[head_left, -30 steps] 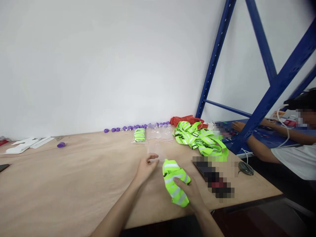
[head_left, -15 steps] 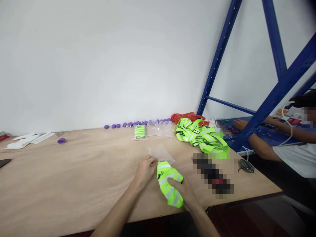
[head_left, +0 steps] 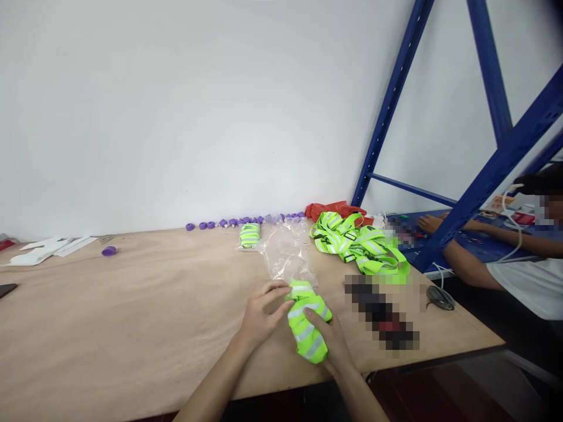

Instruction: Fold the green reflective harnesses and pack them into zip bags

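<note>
A bundle of fluorescent yellow-green reflective vest straps (head_left: pixel 308 340) with silver bands is folded up near the table's front edge. My right hand (head_left: pixel 336 346) is wrapped around its right side, thumb on top. At the bundle's upper left end, my left hand (head_left: pixel 261 313) has its fingertips and thumb on the edge, with a gap behind them. A clear plastic bag (head_left: pixel 288 252) lies just beyond, touching or nearly touching the bundle's top end; whether a finger holds it cannot be seen.
Loose reflective straps (head_left: pixel 360 243) form a pile to the right, before a red plastic bag (head_left: pixel 336 210). A bagged vest (head_left: pixel 250 234) and several purple caps (head_left: pixel 240 221) line the wall. Glasses (head_left: pixel 441 298) lie near the right edge. Beyond a blue rack post (head_left: pixel 466 187), another person works.
The bundle and both hands have shifted slightly right. My left fingers have moved from a tight pinch to a wider hold. The clear bag now looks crumpled and stretched out toward the back.
</note>
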Demonstrator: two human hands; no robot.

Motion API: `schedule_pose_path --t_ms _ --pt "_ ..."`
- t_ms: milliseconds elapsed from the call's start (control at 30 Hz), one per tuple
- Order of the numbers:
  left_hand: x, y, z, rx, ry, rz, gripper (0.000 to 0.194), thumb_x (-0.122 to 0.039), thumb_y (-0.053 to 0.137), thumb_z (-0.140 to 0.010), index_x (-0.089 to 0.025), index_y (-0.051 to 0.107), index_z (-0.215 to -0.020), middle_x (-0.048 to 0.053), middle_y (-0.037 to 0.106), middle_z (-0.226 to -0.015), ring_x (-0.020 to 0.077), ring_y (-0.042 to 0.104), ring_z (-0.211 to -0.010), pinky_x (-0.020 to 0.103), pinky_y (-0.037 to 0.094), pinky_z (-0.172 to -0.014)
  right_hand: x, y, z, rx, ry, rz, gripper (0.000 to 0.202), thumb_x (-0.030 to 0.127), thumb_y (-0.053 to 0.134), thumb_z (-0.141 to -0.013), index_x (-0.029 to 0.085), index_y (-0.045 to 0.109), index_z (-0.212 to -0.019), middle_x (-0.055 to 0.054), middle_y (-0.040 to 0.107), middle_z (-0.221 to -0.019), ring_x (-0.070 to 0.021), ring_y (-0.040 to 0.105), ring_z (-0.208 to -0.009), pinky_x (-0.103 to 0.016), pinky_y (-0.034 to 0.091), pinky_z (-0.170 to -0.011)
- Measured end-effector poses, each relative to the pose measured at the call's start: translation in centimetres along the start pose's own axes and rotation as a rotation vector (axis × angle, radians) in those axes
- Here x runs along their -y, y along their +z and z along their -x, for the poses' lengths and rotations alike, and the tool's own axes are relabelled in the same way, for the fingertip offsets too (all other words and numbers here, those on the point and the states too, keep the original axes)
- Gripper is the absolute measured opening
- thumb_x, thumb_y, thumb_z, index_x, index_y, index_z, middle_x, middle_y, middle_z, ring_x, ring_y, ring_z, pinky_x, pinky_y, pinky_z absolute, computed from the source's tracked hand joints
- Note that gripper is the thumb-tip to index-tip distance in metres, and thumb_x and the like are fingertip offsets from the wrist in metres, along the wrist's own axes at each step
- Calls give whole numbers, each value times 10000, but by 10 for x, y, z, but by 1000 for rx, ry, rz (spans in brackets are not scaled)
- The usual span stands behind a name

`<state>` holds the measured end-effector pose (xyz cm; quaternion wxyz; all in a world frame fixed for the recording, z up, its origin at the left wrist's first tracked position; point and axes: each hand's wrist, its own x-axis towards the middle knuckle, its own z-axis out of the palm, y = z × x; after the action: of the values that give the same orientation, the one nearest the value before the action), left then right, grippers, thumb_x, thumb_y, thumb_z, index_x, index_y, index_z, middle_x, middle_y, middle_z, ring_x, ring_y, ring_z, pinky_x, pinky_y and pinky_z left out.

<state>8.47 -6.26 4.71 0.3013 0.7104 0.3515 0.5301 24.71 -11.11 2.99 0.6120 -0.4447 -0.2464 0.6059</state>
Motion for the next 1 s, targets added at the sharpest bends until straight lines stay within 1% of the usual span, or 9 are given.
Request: schedule_pose_path --t_ms 100,200,333,433,533,600,667,733,1000 --pt "-1 10 -4 -233 -173 240 249 -380 655 -887 -200 715 -725 62 702 -832 205 673 -832 317 549 -771 -3 2 2 4 -42 18 402 409 892 -619 149 746 -889 -48 749 -761 -183 676 -625 -266 558 -570" --pt "-3 23 -11 -467 -232 418 249 -353 780 -764 -208 578 -768 -4 615 -772 145 621 -730 241 512 -661 -12 4 0 66 -68 65 436 439 885 -622 138 750 -908 -70 756 -790 -212 689 -648 -303 574 -595" --pt "-7 27 -15 -509 -326 521 527 -283 850 -679 -253 547 -1109 42 622 -1112 164 641 -973 215 511 -742 -18 3 -4 87 -112 111 500 463 896 -588 140 749 -939 -84 765 -839 -243 704 -699 -322 583 -621" --pt "-6 21 -15 -526 -461 533 866 -228 899 -605 -307 454 -1343 94 437 -1480 247 487 -1318 257 496 -906 -15 1 -3 111 -158 130 522 456 885 -612 154 738 -1012 -87 767 -900 -250 708 -767 -328 588 -667" --pt "-5 16 -11 -422 -692 749 997 -225 919 -577 -300 395 -1422 120 494 -1463 288 484 -1343 332 485 -976 -11 2 -1 144 -189 153 527 457 868 -638 166 732 -1056 -87 765 -934 -253 706 -805 -339 592 -700" --pt "-5 15 -9 -238 -769 925 778 -281 896 -628 -195 534 -1311 141 665 -1246 302 618 -1183 363 507 -948 -10 3 0 145 -202 170 534 472 868 -626 172 739 -1050 -84 765 -925 -255 704 -794 -342 592 -694" --pt "-8 15 -8 -113 -728 1010 499 -324 860 -674 -123 665 -1087 126 744 -1018 294 691 -1016 359 529 -896 -10 4 1 144 -211 189 544 484 868 -618 178 744 -1050 -89 764 -951 -263 703 -819 -350 592 -709" --pt "-10 15 -8 -69 -657 1010 391 -325 845 -687 -114 707 -986 99 758 -906 276 710 -926 341 539 -847 -10 6 3 136 -223 192 539 490 863 -620 180 746 -1045 -89 763 -953 -270 700 -847 -351 590 -723" --pt "-3 10 -2 62 -425 771 422 -367 809 -769 -160 710 -1124 100 749 -1069 263 685 -985 325 509 -859 -23 7 7 -38 -216 28 479 435 872 -631 170 725 -1001 -41 739 -789 -204 664 -659 -276 543 -577"
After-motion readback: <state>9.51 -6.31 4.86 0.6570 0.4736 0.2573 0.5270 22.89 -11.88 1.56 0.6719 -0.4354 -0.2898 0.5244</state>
